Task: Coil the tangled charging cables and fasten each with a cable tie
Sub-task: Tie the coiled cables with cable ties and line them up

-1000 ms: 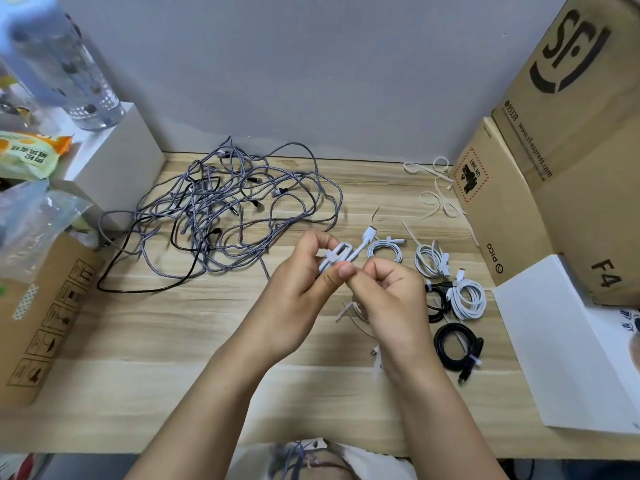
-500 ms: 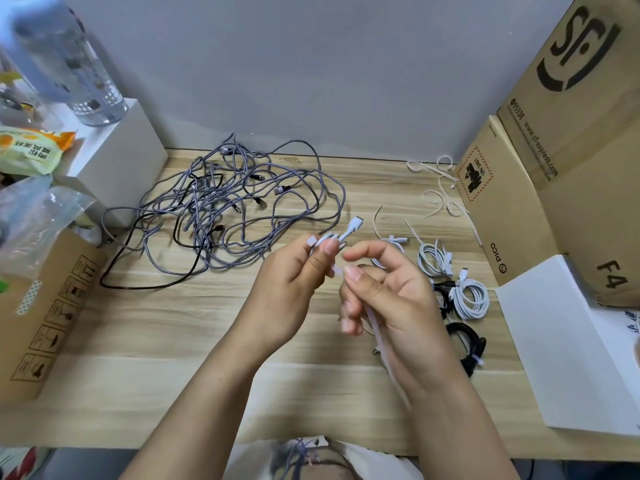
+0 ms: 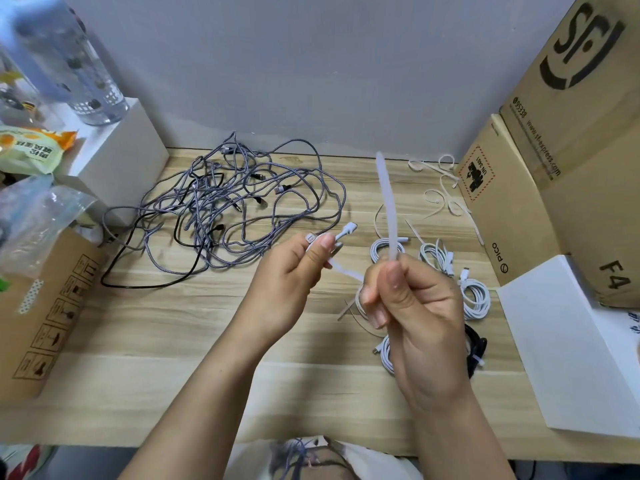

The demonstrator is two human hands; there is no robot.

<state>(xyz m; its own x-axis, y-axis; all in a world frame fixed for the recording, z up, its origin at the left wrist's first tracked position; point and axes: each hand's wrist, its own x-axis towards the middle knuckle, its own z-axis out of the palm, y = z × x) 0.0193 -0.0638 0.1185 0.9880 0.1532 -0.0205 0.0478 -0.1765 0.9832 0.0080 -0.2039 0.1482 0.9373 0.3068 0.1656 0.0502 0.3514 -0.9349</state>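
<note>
Item: white cable tie (image 3: 385, 202), tail upright, pinched by right hand (image 3: 412, 317); its strap ran left to left hand (image 3: 294, 271), pinching white charging cable (image 3: 341, 235) ends. Tangled cables (image 3: 242, 206) lay beyond, left-hand side.

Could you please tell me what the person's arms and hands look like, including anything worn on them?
Both forearms are bare up to the bottom edge of the picture: no sleeves, watch, bracelets or gloves show. No rings show on the left hand or the right hand. The visible fingernails are short and unpainted.
</note>
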